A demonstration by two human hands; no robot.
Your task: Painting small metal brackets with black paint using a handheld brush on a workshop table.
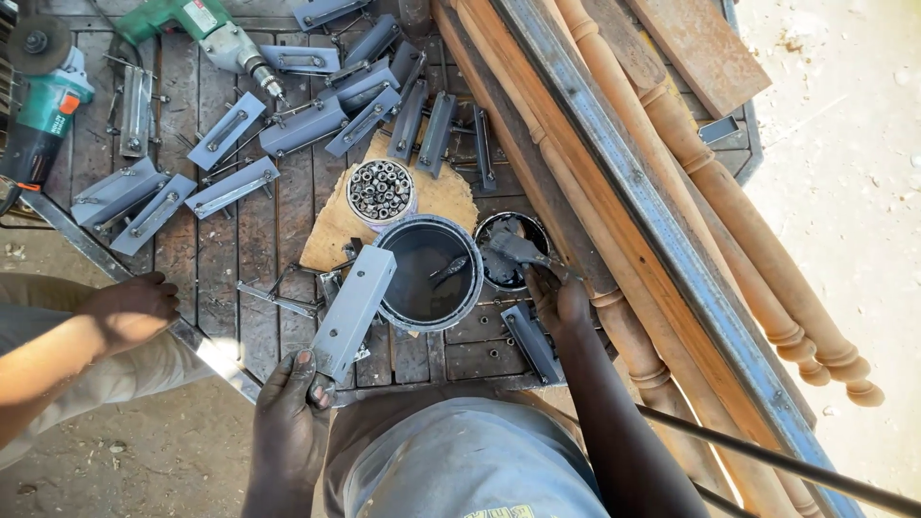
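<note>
Wooden bench holds a grey paint can, the landmark. Left of the can, left hand is closed round the low end of a grey metal bracket that leans on the can's rim. Right of it, right hand pinches a paintbrush over a small black tin.

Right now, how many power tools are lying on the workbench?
2. A green drill lies at the bench's top edge; a green angle grinder sits at its far left corner. Others may lie out of frame.
</note>
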